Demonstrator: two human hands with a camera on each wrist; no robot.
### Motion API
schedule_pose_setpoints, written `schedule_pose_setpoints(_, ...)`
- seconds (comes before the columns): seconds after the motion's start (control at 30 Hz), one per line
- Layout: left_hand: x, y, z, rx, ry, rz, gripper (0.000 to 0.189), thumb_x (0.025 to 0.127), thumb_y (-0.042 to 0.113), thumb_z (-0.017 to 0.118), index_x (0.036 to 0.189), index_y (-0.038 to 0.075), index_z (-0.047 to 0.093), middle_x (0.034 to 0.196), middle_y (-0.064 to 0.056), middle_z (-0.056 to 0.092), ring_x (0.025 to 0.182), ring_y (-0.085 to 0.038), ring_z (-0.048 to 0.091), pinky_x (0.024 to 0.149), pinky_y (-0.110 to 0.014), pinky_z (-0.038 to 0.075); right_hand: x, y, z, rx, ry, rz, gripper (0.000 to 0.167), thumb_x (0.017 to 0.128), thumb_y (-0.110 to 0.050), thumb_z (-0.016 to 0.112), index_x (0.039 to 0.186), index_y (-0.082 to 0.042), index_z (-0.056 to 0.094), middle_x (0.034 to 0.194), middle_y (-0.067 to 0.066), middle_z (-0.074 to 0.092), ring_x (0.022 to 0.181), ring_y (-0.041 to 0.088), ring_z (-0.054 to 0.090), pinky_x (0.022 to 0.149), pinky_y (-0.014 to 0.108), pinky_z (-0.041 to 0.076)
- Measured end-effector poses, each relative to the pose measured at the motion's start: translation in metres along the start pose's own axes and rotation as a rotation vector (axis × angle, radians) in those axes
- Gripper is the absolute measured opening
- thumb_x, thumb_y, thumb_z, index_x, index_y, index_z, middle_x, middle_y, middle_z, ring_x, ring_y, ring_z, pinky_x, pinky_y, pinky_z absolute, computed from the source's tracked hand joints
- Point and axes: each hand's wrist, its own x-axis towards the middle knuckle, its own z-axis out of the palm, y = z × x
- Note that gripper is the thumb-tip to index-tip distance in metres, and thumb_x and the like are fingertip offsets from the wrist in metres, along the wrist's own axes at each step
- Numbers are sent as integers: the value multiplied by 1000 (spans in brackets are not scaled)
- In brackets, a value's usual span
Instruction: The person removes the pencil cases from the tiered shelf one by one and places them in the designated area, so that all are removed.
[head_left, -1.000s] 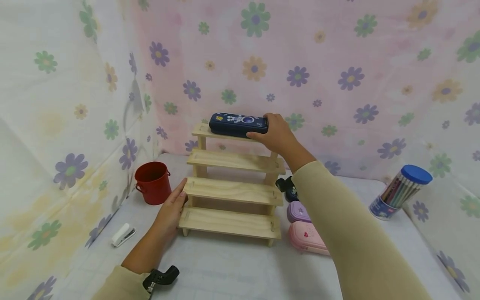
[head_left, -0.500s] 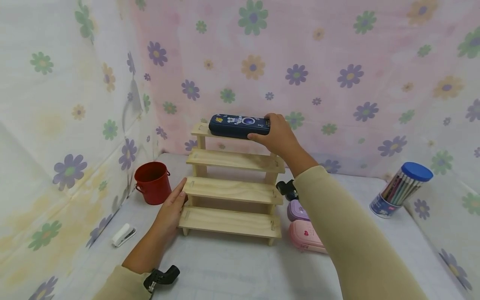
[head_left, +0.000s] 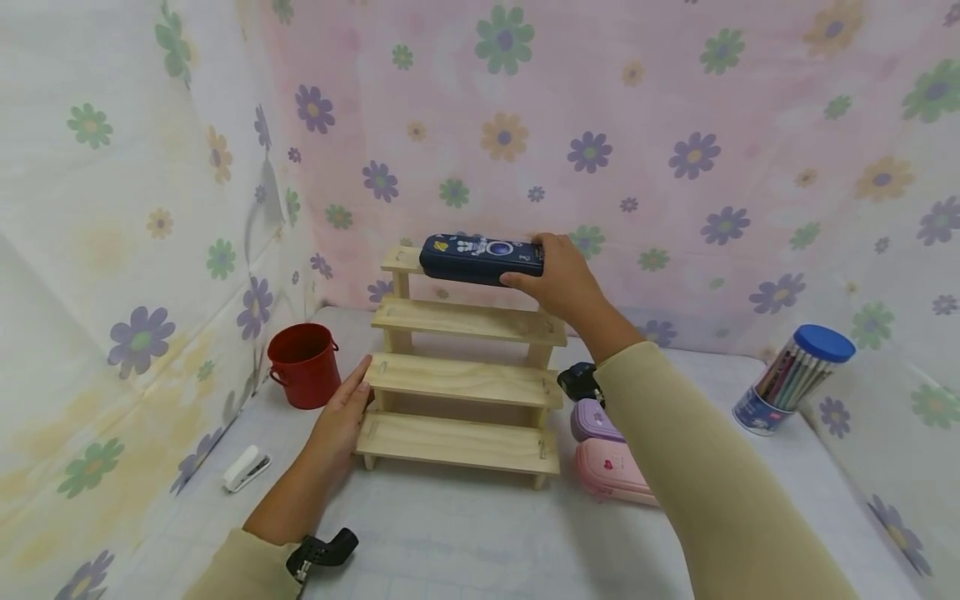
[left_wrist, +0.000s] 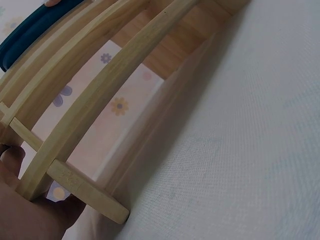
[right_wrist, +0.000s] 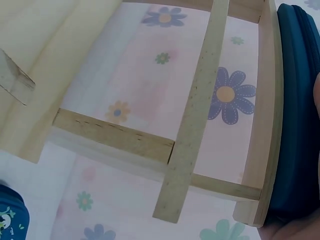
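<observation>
At the top of a stepped wooden display rack (head_left: 465,379), my right hand (head_left: 566,279) grips the right end of a navy pencil case (head_left: 480,260) printed with an astronaut. The case lies lengthwise along the top board and covers part of its front edge; whether it touches the board is unclear. In the right wrist view, the case's blue side (right_wrist: 297,110) runs beside the board, and only bits of the hand show. My left hand (head_left: 341,421) holds the rack's left side. The left wrist view has its fingers (left_wrist: 12,159) around a board's end.
Left of the rack stand a red bucket (head_left: 303,367) and a white stapler (head_left: 246,469). To its right lie a purple case (head_left: 594,421) and a pink case (head_left: 611,473), partly behind the right sleeve. A blue-lidded pencil tub (head_left: 795,379) leans at far right.
The navy pencil case and my right hand have shifted slightly toward me and to the right, lower in the head view. My left hand stays on the rack.
</observation>
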Motion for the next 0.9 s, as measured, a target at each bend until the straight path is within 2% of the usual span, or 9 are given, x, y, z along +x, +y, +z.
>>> schedule_pose_setpoints(0.2, 0, -1, 0, 19, 8, -22, 51, 114, 40, 38, 163, 50, 26, 174, 11, 22, 162, -22, 18, 130, -50, 22, -5, 3, 2, 14, 11, -7, 106, 83, -74, 72, 161, -13, 35, 156, 12, 42, 136, 32, 46, 112, 53, 47)
schedule_pose_setpoints(0.47, -1, 0, 0, 28, 21, -39, 50, 114, 41, 38, 162, 51, 27, 173, 11, 24, 162, -21, 20, 130, -50, 22, -19, 8, 2, 92, 58, -13, 103, 83, -72, 74, 159, -14, 38, 157, 12, 42, 136, 32, 46, 112, 55, 46)
schedule_pose_setpoints(0.67, -1, 3, 3, 39, 14, -29, 51, 114, 42, 38, 163, 51, 25, 174, 10, 22, 162, -22, 18, 129, -52, 23, -30, 13, 1, 66, 97, -54, 99, 82, -69, 76, 155, -12, 42, 154, 11, 45, 136, 32, 46, 112, 55, 45)
schedule_pose_setpoints(0.9, -2, 3, 2, 34, 23, -34, 51, 114, 41, 37, 162, 51, 26, 174, 11, 23, 162, -22, 19, 130, -51, 22, -40, 14, 3, 81, 113, -53, 100, 80, -70, 78, 155, -13, 43, 152, 11, 45, 130, 33, 47, 106, 55, 50)
